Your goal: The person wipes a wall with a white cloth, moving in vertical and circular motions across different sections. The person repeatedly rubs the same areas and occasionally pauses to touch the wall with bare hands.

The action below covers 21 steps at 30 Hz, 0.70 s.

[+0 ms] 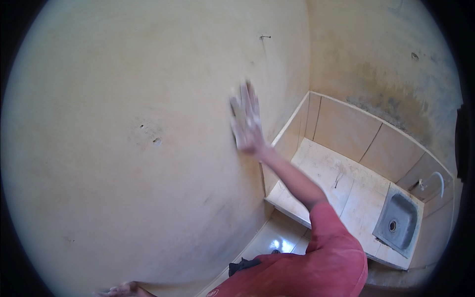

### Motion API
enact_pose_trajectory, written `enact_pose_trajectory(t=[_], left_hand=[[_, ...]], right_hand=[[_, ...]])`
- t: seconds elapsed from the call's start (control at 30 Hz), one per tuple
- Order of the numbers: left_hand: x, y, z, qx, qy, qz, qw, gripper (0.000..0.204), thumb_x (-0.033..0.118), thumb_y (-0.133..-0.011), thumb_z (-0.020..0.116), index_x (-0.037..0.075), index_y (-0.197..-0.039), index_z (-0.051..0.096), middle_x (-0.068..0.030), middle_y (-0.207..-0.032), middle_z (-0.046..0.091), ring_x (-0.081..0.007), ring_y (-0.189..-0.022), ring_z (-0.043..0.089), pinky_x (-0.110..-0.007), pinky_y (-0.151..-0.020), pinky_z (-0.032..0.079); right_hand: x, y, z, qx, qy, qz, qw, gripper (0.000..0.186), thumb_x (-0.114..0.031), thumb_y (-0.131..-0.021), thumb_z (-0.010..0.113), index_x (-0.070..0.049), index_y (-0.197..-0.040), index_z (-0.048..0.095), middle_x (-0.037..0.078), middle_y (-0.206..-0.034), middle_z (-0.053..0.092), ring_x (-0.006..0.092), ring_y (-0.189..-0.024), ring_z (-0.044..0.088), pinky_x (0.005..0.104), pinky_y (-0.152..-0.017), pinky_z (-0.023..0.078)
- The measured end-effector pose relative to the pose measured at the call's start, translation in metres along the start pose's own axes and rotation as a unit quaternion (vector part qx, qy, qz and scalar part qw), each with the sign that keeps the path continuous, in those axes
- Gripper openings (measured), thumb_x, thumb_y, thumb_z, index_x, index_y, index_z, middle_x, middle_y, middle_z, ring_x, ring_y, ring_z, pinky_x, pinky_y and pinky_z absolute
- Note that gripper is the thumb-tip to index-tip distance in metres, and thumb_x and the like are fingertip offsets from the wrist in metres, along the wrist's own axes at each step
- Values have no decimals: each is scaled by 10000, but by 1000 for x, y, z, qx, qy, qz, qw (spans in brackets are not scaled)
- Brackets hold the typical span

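Note:
My right hand is raised with its fingers stretched up and apart, against or very close to the beige wall. Pale dust coats its fingers, and motion smears it slightly. A dark edge runs down its left side; whether that is shadow or something thin under the palm, I cannot make out. At the lower left rim, my left hand shows only in part, low by the wall, its fingers extended and nothing visible in them. The red sleeve covers my right upper arm.
To the right is a tiled counter with a raised backsplash, a grey sink and a tap with a white spout. A nail juts from the wall. Small holes mark its plaster. Shiny floor tiles lie below.

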<state>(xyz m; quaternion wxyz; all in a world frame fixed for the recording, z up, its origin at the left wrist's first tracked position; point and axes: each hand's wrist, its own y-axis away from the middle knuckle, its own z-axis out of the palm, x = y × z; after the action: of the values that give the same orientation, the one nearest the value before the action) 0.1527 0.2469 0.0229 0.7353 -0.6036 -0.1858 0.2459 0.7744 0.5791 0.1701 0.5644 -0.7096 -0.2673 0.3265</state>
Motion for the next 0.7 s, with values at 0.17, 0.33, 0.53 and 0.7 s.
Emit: enact_pose_trajectory(t=[0.17, 0.33, 0.53, 0.7], left_hand=[[42, -48, -22, -10, 10, -12, 1000, 670, 421, -1058, 154, -69, -1509, 226, -274, -1563, 259, -442, -1407, 273, -588, -1098, 250], [62, -53, -25, -11, 21, -49, 999, 708, 462, -1056, 139, -81, -1494, 260, -305, -1538, 275, -468, -1387, 283, -613, -1074, 256], [45, -37, -15, 5, 15, -47, 999, 740, 490, -1055, 121, -87, -1492, 271, -323, -1523, 288, -485, -1371, 293, -627, -1056, 262], [66, -56, -23, -44, -10, -105, 993, 756, 506, -1052, 114, -90, -1483, 288, -323, -1507, 316, -479, -1353, 320, -606, -1054, 281]], right_hand=[[19, -183, -28, 87, -2, -69, 994, 589, -215, -1004, 409, -115, -1567, 269, 188, -1648, 113, 376, -1523, 77, 503, -1220, 69], [27, -161, -23, 101, -10, -73, 992, 586, -198, -993, 433, -135, -1563, 314, 181, -1644, 145, 386, -1519, 109, 513, -1216, 86], [35, 52, -14, -10, 16, 96, 995, 602, -181, -976, 416, -79, -1559, 305, 181, -1654, 110, 371, -1530, 71, 496, -1220, 89], [135, -30, -40, 24, 92, 11, 995, 618, -144, -978, 381, -60, -1573, 240, 215, -1649, 74, 368, -1532, 44, 487, -1223, 56]])
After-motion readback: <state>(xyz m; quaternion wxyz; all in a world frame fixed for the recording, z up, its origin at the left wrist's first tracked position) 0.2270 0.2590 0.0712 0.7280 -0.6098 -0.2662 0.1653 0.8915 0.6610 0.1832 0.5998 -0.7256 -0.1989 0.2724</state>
